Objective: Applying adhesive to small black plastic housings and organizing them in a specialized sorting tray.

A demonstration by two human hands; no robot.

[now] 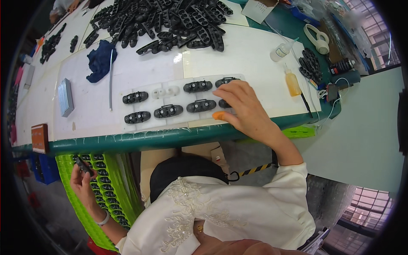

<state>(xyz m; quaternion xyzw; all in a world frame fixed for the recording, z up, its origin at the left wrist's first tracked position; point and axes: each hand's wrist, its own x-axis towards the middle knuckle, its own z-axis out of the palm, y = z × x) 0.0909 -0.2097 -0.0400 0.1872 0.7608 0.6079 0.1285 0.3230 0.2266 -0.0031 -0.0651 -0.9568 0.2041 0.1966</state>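
On the table lies a white tray (163, 122) with two rows of black oval plastic parts (201, 106) and one white part (165, 92) of similar shape. My right hand (248, 108) reaches over the tray's right end, with an orange cover on the thumb. Its thumb and fingers are closed around a black part (224, 103) in the near row, partly hidden by the hand. Off the table at the lower left, my left hand (83, 187) pinches another black plastic part (84, 166), above a bright green tray (74, 199) filled with rows of such parts.
A big heap of black parts (170, 21) covers the table's far side. A dark blue cloth (100, 60), a metal rod (111, 80) and a striped block (65, 97) lie left. Toward the right stand two dropper bottles (292, 83) (280, 52), near white headphones (316, 39).
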